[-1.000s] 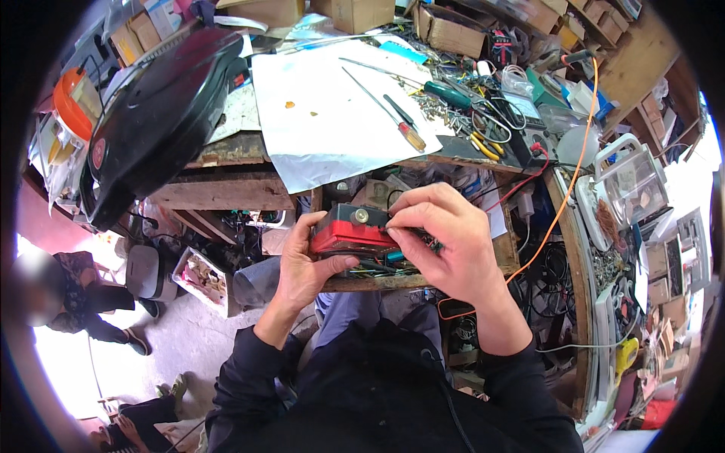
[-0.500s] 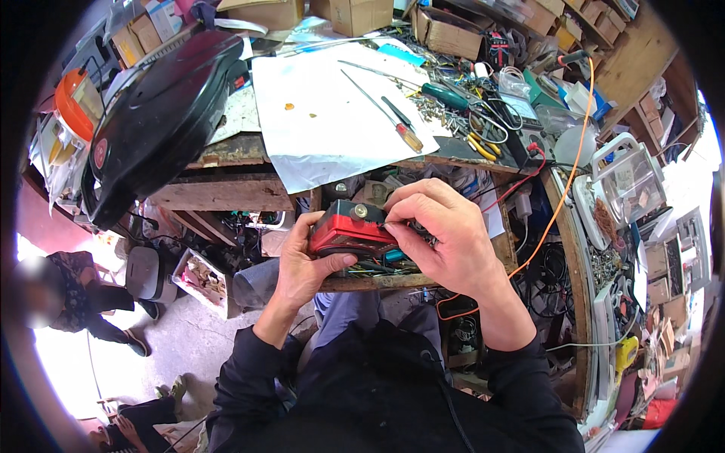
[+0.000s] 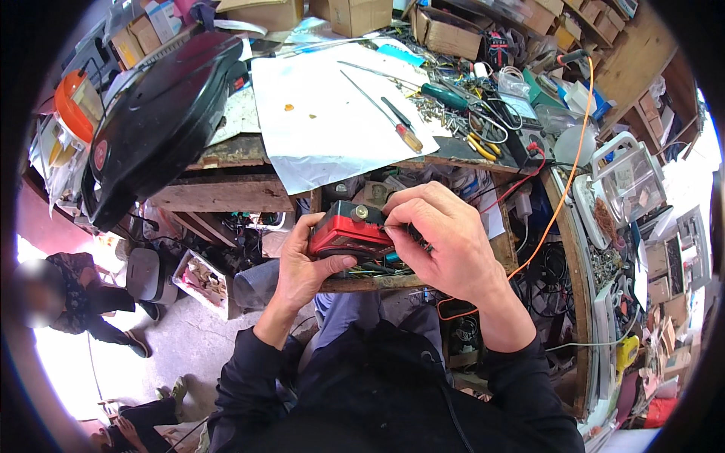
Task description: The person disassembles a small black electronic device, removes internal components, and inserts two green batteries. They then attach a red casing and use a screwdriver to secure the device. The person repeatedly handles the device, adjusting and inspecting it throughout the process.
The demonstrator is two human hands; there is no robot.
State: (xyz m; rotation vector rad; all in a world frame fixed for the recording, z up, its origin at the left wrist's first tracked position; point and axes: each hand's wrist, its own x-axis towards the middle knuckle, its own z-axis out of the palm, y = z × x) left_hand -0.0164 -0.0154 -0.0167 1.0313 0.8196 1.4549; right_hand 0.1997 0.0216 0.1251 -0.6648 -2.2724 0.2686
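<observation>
Head view, red-black box (image 3: 349,234) in fingers (image 3: 332,265), cluttered drawer (image 3: 370,285) beneath, screwdriver (image 3: 408,137) beyond

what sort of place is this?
Looks like a small repair workshop, though I can't be sure: a screwdriver lies on a white sheet on the cluttered bench, and the left hand holds a red-and-black device.

Boxy red-and-black case (image 3: 349,240) — a round, brass-coloured metal knob (image 3: 362,212) is protruding from its black part — is being gripped in the left hand (image 3: 297,264).
</observation>
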